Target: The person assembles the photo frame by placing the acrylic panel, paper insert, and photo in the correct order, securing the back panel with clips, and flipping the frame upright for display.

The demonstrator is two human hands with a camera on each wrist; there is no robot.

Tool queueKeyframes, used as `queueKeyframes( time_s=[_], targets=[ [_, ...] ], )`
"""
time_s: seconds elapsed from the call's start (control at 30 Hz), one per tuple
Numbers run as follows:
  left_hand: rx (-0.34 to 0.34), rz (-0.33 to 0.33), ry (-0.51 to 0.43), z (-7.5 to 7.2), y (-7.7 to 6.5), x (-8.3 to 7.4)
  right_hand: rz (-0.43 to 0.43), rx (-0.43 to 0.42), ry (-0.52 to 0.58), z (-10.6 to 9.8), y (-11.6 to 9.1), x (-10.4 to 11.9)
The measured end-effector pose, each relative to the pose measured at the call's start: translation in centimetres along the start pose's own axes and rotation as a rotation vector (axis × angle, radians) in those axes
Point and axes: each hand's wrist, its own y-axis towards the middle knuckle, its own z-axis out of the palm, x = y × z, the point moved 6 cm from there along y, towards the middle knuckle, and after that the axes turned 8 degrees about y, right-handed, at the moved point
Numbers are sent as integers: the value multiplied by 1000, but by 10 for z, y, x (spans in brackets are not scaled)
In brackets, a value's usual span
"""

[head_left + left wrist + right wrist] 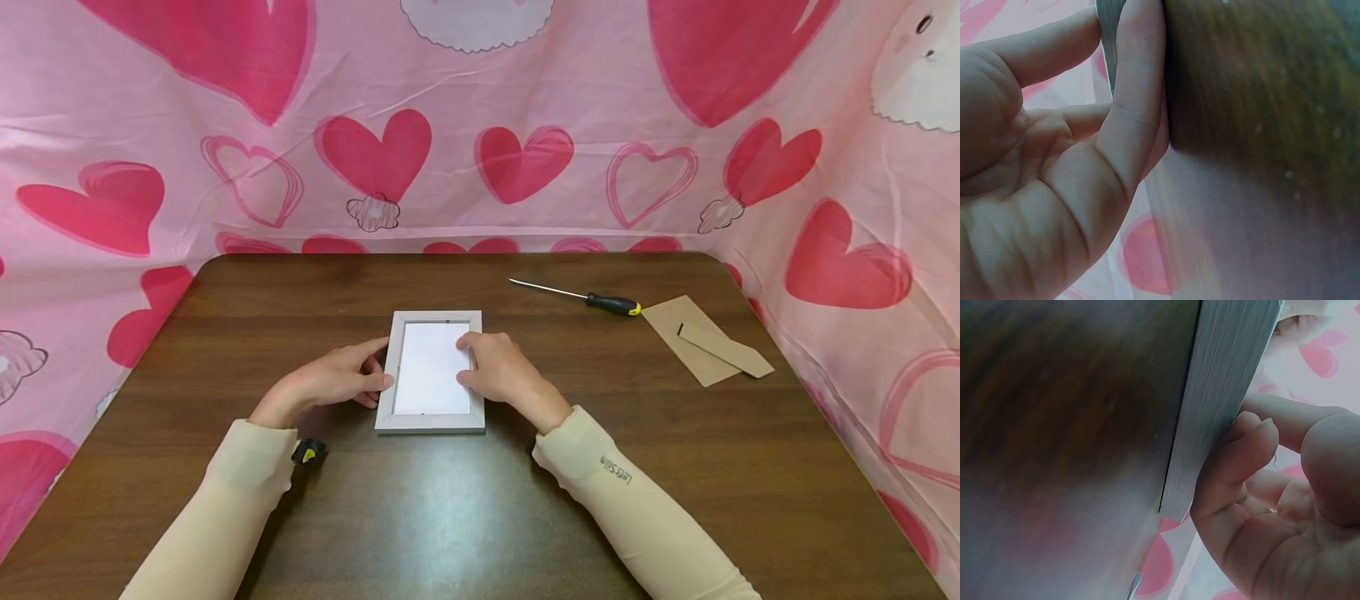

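Note:
A pale grey picture frame [430, 423] lies flat on the brown table, with a white sheet [431, 375] inside its border. Small dark tabs show at the top and bottom inner edges. On the frame's left side, my left hand [341, 375] holds the rail, thumb on top and fingers against the outer side. My right hand [504, 368] is at the right rail; its thumb and index tips, spread apart, reach over onto the sheet's right margin. In the right wrist view, its other fingers curl against the frame's side [1210, 394].
Behind the frame to the right lies a screwdriver [615, 304] with a black and yellow handle. Farther right is a brown backing board [678, 321] with a stand strip [723, 350] on it. A pink heart-patterned cloth [450, 83] hangs around the table [345, 283].

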Motion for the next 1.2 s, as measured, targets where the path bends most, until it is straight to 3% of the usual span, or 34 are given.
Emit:
queueKeyframes(
  time_s=[0.3, 0.43, 0.6, 0.87, 1.2],
  targets=[
    [-2, 2, -7, -1, 0, 0, -52, -6, 18, -14, -1, 2],
    [-2, 2, -12, -1, 0, 0, -75, -49, 66, -39, -6, 1],
    [-6, 0, -12, -1, 0, 1, -78, -121, 105, -85, -19, -7],
    [-6, 15, -29, -1, -1, 2, -49, -265, 82, -151, -40, -44],
    [-4, 29, -25, 0, -1, 0, 57, -318, 9, -197, -69, -95]
  ],
)
